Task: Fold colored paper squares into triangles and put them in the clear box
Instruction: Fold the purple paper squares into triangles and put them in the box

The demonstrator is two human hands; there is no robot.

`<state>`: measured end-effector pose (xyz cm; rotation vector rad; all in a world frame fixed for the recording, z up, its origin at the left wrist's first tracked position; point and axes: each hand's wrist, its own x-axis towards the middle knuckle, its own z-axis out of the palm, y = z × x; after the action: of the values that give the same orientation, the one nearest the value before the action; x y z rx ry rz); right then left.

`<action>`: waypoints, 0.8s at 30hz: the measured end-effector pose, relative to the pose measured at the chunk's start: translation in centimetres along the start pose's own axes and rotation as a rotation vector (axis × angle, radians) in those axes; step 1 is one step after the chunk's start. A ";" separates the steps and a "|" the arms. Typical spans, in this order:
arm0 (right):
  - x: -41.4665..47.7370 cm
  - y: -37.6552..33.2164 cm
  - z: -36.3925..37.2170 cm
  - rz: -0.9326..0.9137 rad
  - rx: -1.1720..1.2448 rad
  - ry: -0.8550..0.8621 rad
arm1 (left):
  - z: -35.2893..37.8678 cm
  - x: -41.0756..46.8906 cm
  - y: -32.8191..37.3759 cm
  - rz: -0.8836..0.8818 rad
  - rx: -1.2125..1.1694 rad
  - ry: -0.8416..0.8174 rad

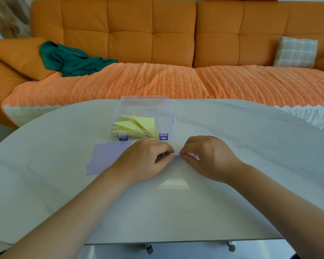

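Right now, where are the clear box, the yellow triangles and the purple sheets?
clear box [166,118]: head view, bare right wall.
yellow triangles [137,125]: head view, top triangle's face.
purple sheets [105,157]: head view, middle of the pile.

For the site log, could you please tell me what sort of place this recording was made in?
Most likely a home living room: an orange tufted sofa with a plaid cushion and a green garment stands behind the white table.
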<state>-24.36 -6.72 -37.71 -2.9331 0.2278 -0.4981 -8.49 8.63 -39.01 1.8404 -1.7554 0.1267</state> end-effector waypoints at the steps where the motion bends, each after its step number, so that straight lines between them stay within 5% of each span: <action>1: 0.0 0.0 -0.1 0.062 0.085 0.011 | -0.1 0.0 0.1 -0.044 -0.042 0.000; 10: 1.1 0.1 -2.9 0.401 0.790 -0.127 | -2.1 0.7 0.8 -0.498 -0.551 -0.079; 24: 1.7 -2.1 -1.1 0.278 0.501 -0.028 | -1.9 0.5 1.9 -0.490 -0.341 -0.063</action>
<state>-22.85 -5.13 -35.78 -2.3727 0.4299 -0.4002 -9.62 9.12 -36.59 1.9629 -1.2212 -0.4005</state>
